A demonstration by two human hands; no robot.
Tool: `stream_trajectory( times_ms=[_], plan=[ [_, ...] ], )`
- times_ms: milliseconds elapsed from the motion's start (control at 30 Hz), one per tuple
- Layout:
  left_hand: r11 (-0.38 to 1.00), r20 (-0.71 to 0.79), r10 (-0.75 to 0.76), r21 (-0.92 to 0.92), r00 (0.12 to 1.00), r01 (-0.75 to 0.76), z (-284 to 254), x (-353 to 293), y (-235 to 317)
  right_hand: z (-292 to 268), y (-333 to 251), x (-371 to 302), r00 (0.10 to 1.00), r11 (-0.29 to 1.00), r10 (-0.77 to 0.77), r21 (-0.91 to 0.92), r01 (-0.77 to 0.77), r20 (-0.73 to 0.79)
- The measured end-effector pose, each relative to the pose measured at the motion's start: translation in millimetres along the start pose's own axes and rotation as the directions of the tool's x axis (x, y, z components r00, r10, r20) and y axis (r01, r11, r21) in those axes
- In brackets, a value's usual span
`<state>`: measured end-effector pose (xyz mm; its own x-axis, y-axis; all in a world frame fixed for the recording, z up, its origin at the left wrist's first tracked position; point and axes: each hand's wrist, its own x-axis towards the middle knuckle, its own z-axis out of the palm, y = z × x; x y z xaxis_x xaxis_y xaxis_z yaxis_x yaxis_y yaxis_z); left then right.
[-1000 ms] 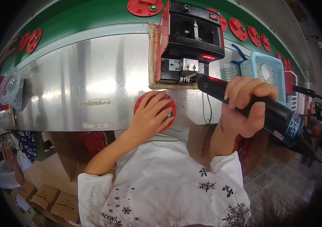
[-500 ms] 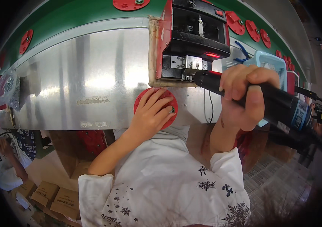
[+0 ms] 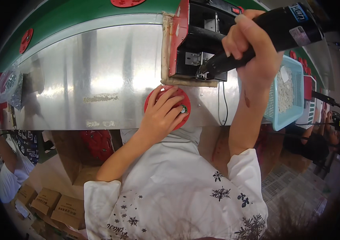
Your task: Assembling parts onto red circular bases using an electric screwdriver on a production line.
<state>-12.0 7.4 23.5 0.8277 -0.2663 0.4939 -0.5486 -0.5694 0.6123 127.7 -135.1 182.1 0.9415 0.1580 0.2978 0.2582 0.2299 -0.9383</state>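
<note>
My right hand (image 3: pixel 254 44) is wrapped round a black electric screwdriver (image 3: pixel 286 30). The tool slants from the upper right down to its tip at a small silver metal block (image 3: pixel 196 58) on the front of a black and red screw feeder (image 3: pixel 204 42). Whether the tip holds a screw is too small to tell. At the table's front edge, my left hand (image 3: pixel 160 116) lies over a red disc (image 3: pixel 156 97), fingers fanned across it and bent at the tips. A small green and metal part (image 3: pixel 184 109) shows on the disc beside the left fingers.
A light-blue basket (image 3: pixel 276 116) holding small pale parts stands at the right. A clear bag (image 3: pixel 8 88) of small parts lies at the far left. More red discs (image 3: pixel 26 41) sit on the green strip behind the metal tabletop (image 3: pixel 98 72). Other people are at both sides.
My right hand has swung forward, so the screwdriver's rear end now points up to the right instead of down. Its tip stays by the metal block. My left hand remains on the red disc.
</note>
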Motion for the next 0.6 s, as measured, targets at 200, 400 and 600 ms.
stream_trajectory(
  times_ms=[200, 400, 600],
  plan=[
    [0.999, -0.029, -0.007, -0.045, 1.0, 0.006, 1.2, -2.6, -3.4, -12.6, 7.6, -45.6, 0.995, 0.986, 0.075, 0.147, -0.084, 0.065],
    [0.999, -0.043, 0.004, -0.047, 0.999, -0.006, 2.5, -0.4, -3.1, -16.8, 25.0, -92.6, 0.996, 0.984, 0.067, 0.171, -0.056, -0.061],
    [0.999, -0.031, 0.007, -0.045, 0.999, -0.009, 3.3, -1.2, -4.4, -18.8, 36.5, -95.6, 0.994, 0.981, 0.096, 0.172, -0.085, -0.057]
  ],
)
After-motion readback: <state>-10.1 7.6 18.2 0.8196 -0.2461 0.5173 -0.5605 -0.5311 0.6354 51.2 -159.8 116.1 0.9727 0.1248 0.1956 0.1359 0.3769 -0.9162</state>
